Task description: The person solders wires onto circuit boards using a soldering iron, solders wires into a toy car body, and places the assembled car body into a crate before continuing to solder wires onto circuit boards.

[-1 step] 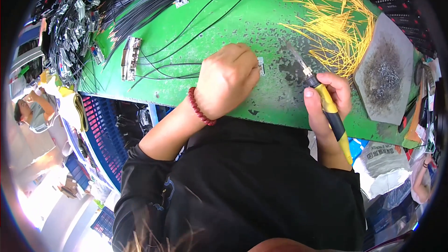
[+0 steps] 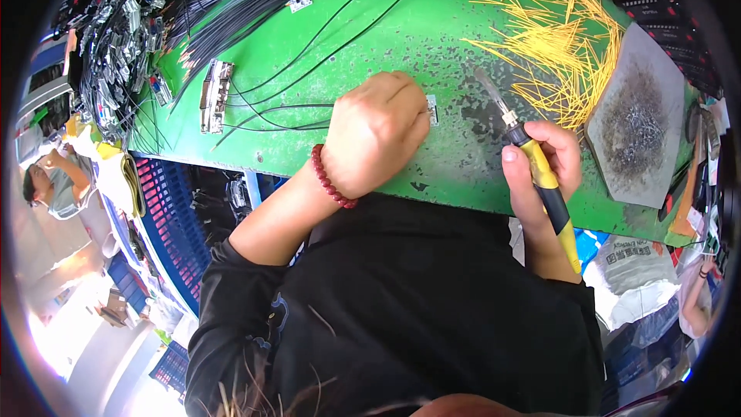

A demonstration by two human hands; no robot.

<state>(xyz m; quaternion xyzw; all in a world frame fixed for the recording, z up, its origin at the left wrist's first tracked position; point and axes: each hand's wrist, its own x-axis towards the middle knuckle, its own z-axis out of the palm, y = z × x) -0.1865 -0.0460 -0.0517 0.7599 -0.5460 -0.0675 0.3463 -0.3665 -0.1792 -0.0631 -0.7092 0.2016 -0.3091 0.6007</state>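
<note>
My left hand (image 2: 376,135), with a beaded red bracelet on its wrist, is closed and pressed down at the table's middle. Thin black cables (image 2: 297,107) run under it from the left. The pale edge of a small circuit board (image 2: 431,110) peeks out past its knuckles; the fingertips are hidden. In my right hand (image 2: 544,174) is a yellow-and-black soldering iron (image 2: 553,201), gripped between thumb and fingers. Its tip points up and left over the table, apart from the board. A metal-cased part (image 2: 216,97) lies left of my left hand, with black cables beside it.
The green worktable (image 2: 440,27) has a worn, scraped surface. Loose yellow wires (image 2: 552,46) are heaped at the far right, next to a grey, soot-stained plate (image 2: 637,120). Black cables with metal ends (image 2: 131,38) pile up at the far left. Blue crates (image 2: 166,220) stand below the left edge.
</note>
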